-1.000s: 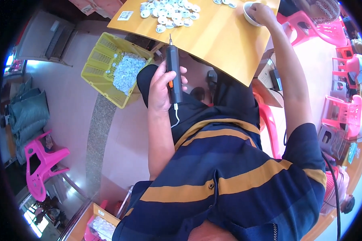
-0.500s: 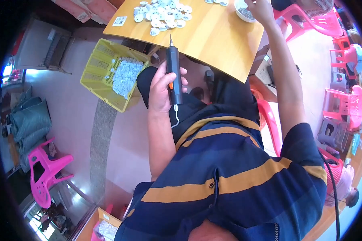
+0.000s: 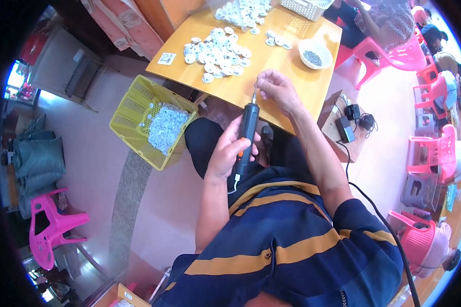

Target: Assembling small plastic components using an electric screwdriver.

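Note:
My left hand (image 3: pixel 229 152) is wrapped round a black electric screwdriver (image 3: pixel 246 134) with an orange switch, its bit pointing up and away from me. A white cable runs from its lower end. At the bit's tip is my right hand (image 3: pixel 279 91), thumb and forefinger pinched together. Whatever sits in that pinch is too small to make out. Beyond the hands, a heap of small white round parts (image 3: pixel 217 53) lies on the wooden table (image 3: pixel 271 56). A white bowl (image 3: pixel 327 64) of small grey metal pieces stands at the table's right side.
A yellow crate (image 3: pixel 133 100) of white parts stands on the floor left of the table. To the right, a cardboard box (image 3: pixel 361 143) carries black adapters and cables. A white basket (image 3: pixel 307 9) sits at the table's far edge. Someone sits beyond a pink chair (image 3: pixel 376 53).
My right hand has left the bowl and come back toward me to the screwdriver's tip. The left hand, still holding the screwdriver, has shifted rightward in the picture. The view now takes in more table.

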`<state>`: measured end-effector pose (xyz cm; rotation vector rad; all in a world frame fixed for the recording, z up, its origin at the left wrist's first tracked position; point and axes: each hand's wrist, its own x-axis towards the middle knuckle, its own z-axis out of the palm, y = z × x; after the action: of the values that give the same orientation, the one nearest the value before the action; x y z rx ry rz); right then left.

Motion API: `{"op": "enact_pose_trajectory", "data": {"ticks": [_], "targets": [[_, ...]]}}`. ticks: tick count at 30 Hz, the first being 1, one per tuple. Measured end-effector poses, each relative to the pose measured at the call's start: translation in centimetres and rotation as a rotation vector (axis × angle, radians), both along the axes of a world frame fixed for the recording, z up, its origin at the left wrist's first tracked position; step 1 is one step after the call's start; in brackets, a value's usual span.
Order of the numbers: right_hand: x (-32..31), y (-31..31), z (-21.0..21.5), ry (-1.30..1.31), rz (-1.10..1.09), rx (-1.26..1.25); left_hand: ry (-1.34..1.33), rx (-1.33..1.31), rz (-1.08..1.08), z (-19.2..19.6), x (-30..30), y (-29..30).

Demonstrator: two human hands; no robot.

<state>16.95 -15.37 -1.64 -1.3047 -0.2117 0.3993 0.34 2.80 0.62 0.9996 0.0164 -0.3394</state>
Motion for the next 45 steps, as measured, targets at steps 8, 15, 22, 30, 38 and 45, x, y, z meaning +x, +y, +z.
{"op": "enact_pose_trajectory", "data": {"ticks": [8, 15, 22, 30, 38, 45], "targets": [[-0.3, -0.2, 0.6, 0.105, 0.038, 0.146, 0.042, 0.04, -0.02, 0.5, -0.1, -0.1], [-0.1, -0.5, 0.7, 0.099, 0.061, 0.114, 0.034, 0.033, -0.031, 0.4, -0.2, 0.0], [0.1, 0.0, 0.9, 0.079, 0.097, 0.111, 0.062, -0.027, -0.007, 0.2, -0.1, -0.1], [1.1, 0.2, 0.8, 0.053, 0.103, -0.192, -0.005, 0.449, 0.105, -0.9, -0.2, -1.8], [0.8, 0.5, 1.2, 0.108, 0.146, -0.197, -0.02, 0.481, 0.16, -0.9, -0.1, -1.3], [7.5, -0.5, -1.4, -0.401, -0.246, -0.604, -0.004, 0.375, 0.219, -0.4, 0.3, -1.0]]}}
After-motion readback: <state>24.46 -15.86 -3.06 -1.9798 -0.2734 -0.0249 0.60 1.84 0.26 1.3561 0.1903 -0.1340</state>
